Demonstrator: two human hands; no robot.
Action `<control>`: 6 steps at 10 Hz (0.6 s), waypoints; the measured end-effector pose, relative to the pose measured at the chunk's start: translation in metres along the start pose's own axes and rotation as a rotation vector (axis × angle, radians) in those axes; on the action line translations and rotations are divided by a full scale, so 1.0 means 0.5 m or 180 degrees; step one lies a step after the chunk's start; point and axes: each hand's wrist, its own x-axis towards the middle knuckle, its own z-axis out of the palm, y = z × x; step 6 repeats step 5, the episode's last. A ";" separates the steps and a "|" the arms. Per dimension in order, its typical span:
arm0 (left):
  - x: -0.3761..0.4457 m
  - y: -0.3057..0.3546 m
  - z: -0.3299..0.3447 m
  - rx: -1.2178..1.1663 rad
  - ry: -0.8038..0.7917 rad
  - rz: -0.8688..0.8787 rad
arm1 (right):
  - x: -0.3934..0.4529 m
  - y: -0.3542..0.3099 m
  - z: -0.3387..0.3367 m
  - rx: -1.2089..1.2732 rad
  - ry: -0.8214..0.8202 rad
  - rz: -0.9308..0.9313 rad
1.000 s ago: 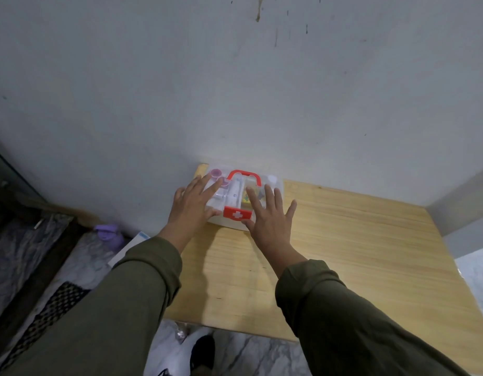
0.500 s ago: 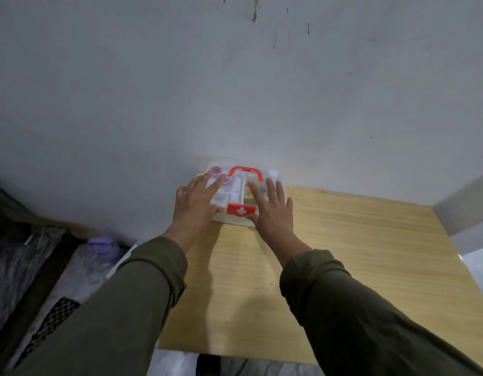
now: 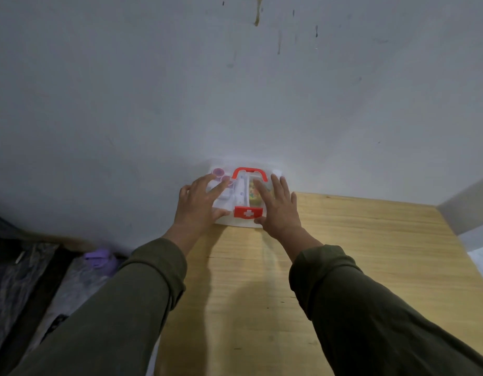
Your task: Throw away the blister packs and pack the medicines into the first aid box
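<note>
A clear plastic first aid box (image 3: 241,192) with a red handle and a red latch bearing a white cross sits at the far left corner of the wooden table (image 3: 357,267), against the wall. Its lid is down, and small purple-capped bottles and colourful packets show through it. My left hand (image 3: 199,204) lies flat on the left half of the lid with its thumb beside the latch. My right hand (image 3: 278,204) lies flat on the right half, fingers spread. No blister packs are in sight.
A grey wall rises directly behind the box. Left of the table, on the marbled floor, lies a purple object (image 3: 100,257) next to a dark strip. The table's left edge runs just beside my left arm.
Both hands stay pressed on the lid. The view has tilted up and the box sits slightly closer to the wall than a second ago.
</note>
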 end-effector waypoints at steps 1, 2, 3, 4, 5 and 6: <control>0.002 -0.005 -0.001 -0.0132 -0.0059 0.0027 | 0.007 0.004 -0.005 -0.0057 -0.0066 -0.0037; 0.007 -0.012 -0.003 -0.0298 -0.0108 0.0049 | 0.020 0.014 -0.013 -0.0023 -0.0125 -0.0096; 0.007 -0.012 -0.001 -0.0426 0.0103 0.0157 | 0.018 0.023 -0.019 0.0079 -0.0127 -0.0165; 0.012 0.002 -0.002 -0.0673 0.0609 0.0075 | 0.006 0.034 -0.039 0.0402 0.0397 -0.0261; -0.013 0.054 -0.002 -0.1209 0.0943 -0.0482 | -0.028 0.042 -0.039 0.0667 0.1152 -0.0097; -0.013 0.054 -0.002 -0.1209 0.0943 -0.0482 | -0.028 0.042 -0.039 0.0667 0.1152 -0.0097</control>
